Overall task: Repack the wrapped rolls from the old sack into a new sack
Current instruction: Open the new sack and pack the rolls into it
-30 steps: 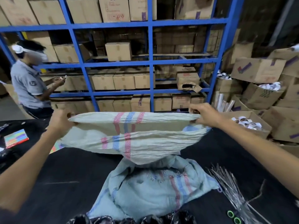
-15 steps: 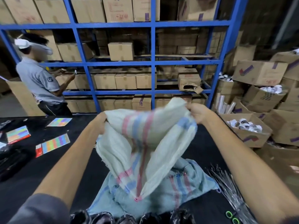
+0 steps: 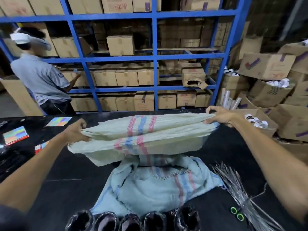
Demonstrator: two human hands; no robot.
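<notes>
I hold a pale woven sack (image 3: pixel 166 135) with red and blue stripes stretched wide above the black table (image 3: pixel 66 189). My left hand (image 3: pixel 75 131) grips its left end and my right hand (image 3: pixel 220 116) pinches its right end. Under it a second, bluish sack (image 3: pixel 150 189) lies crumpled flat on the table. Along the near edge stand several rolls wrapped in dark shiny film (image 3: pixel 133 221), side by side.
A bundle of thin silvery ties (image 3: pixel 236 189) and green-handled scissors (image 3: pixel 236 213) lie at right. Colour cards (image 3: pixel 15 135) lie at the left of the table. A person in a grey shirt (image 3: pixel 41 80) stands by the blue shelving (image 3: pixel 155 55) full of cartons. Open cartons (image 3: pixel 266 97) pile up at right.
The pale sack was stretched wide, then bunched up with my hands close together. Now my hands have spread apart again and it is pulled out flat.
</notes>
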